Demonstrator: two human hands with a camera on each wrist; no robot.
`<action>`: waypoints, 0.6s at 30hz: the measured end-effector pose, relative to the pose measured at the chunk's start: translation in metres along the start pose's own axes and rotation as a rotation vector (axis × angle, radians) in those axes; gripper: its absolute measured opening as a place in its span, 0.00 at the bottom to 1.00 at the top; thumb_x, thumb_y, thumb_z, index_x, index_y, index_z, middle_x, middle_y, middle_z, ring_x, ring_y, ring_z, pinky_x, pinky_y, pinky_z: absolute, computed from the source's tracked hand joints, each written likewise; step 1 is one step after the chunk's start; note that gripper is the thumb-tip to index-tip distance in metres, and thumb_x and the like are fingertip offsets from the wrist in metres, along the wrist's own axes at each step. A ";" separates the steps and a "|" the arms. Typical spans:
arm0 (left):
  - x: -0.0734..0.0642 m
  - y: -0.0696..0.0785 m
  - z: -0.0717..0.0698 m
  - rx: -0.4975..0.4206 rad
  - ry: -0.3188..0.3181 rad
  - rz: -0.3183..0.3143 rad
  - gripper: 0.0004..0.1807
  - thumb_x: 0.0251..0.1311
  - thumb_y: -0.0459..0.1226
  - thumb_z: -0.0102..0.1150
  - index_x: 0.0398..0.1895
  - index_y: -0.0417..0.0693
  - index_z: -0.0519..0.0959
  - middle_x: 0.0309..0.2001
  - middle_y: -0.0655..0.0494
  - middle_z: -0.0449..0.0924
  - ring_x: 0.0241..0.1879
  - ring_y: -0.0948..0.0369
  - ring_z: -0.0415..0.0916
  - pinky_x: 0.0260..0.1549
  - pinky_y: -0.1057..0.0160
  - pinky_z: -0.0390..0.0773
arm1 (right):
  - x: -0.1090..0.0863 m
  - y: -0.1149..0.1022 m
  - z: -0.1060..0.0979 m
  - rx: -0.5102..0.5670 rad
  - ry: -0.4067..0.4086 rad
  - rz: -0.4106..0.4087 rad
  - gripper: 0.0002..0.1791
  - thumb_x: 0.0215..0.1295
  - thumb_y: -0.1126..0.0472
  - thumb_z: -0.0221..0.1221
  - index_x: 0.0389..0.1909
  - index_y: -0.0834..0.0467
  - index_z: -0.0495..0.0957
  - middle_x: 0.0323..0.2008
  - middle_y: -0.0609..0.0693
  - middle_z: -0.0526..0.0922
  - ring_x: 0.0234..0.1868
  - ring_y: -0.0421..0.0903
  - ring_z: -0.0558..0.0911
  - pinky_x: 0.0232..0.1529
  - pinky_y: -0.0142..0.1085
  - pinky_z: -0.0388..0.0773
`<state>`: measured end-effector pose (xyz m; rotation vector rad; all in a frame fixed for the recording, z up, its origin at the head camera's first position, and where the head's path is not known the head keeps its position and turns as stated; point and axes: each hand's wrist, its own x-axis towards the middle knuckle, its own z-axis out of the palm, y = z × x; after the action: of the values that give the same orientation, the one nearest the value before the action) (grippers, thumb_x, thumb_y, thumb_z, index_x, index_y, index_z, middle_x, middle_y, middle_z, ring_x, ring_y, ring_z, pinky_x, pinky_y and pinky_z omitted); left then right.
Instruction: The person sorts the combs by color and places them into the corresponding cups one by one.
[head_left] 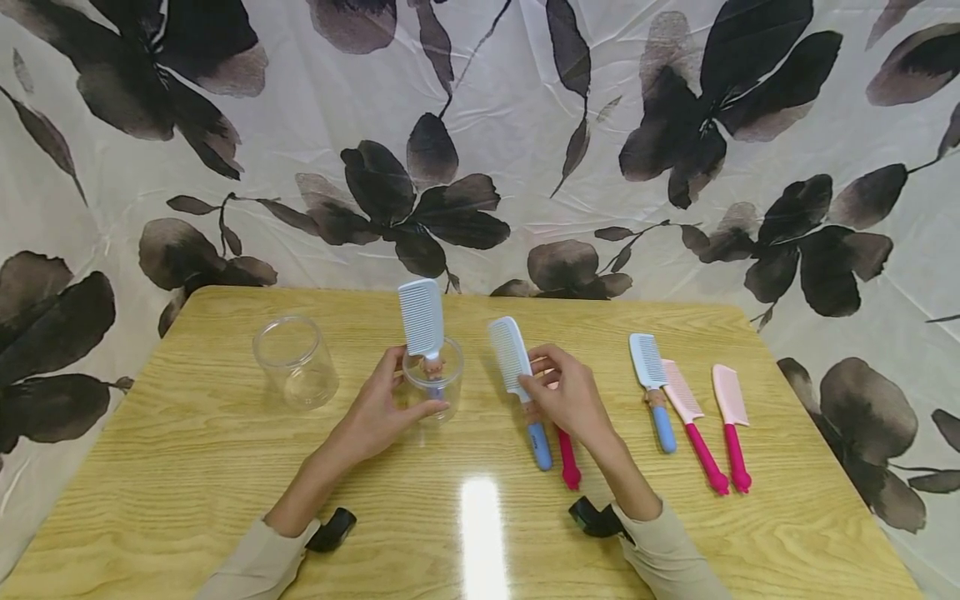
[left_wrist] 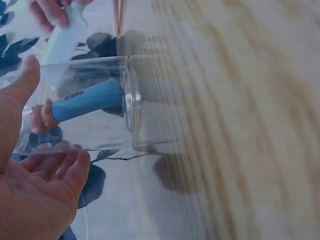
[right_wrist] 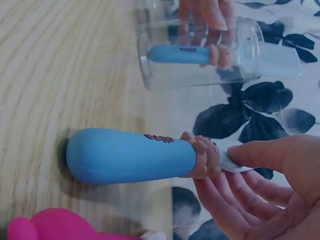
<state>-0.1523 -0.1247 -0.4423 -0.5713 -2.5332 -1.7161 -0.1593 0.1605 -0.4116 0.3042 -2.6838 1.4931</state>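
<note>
My left hand (head_left: pixel 382 417) holds a clear plastic jar (head_left: pixel 454 375) round its side, thumb in front and fingers behind. Upright in that jar leans a comb (head_left: pixel 422 321), its pale-blue teeth above the rim and its blue handle (left_wrist: pixel 87 101) inside. To the right, my right hand (head_left: pixel 572 396) pinches a second blue comb (head_left: pixel 510 354) near the base of its toothed part. This comb's handle (right_wrist: pixel 130 156) points down towards the table, with a small brown figure at its neck. A pink comb's handle (head_left: pixel 567 458) shows beneath the right hand; its upper part is mostly hidden.
Another clear jar (head_left: pixel 296 367) stands at the left, with nothing visible in it. At the right lie a blue comb (head_left: pixel 651 387) and two pink combs, one pink comb (head_left: pixel 686 400) beside the blue, the other (head_left: pixel 731 417) farther right. A floral cloth (head_left: pixel 480 150) hangs behind the wooden table (head_left: pixel 187 467).
</note>
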 end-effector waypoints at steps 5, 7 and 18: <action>-0.001 0.001 0.000 0.000 0.000 0.003 0.43 0.58 0.36 0.77 0.70 0.37 0.61 0.68 0.41 0.67 0.70 0.45 0.66 0.69 0.39 0.65 | -0.001 -0.007 -0.002 0.026 0.054 0.002 0.16 0.64 0.65 0.70 0.52 0.63 0.81 0.40 0.56 0.86 0.38 0.51 0.87 0.37 0.37 0.84; -0.002 0.001 0.000 0.000 0.001 0.006 0.42 0.58 0.36 0.76 0.70 0.37 0.61 0.67 0.41 0.68 0.69 0.45 0.66 0.69 0.38 0.65 | -0.001 -0.010 -0.002 0.047 0.074 -0.006 0.16 0.64 0.66 0.70 0.51 0.64 0.81 0.40 0.57 0.86 0.38 0.51 0.87 0.37 0.34 0.83; 0.000 -0.001 0.000 -0.005 0.000 0.012 0.43 0.58 0.36 0.76 0.71 0.38 0.61 0.68 0.42 0.67 0.70 0.45 0.65 0.69 0.39 0.64 | -0.003 -0.020 -0.010 0.212 0.103 -0.019 0.15 0.68 0.68 0.67 0.52 0.67 0.78 0.43 0.62 0.84 0.42 0.56 0.87 0.40 0.34 0.86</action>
<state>-0.1521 -0.1250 -0.4432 -0.5848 -2.5208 -1.7189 -0.1526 0.1592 -0.3903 0.2541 -2.4412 1.7398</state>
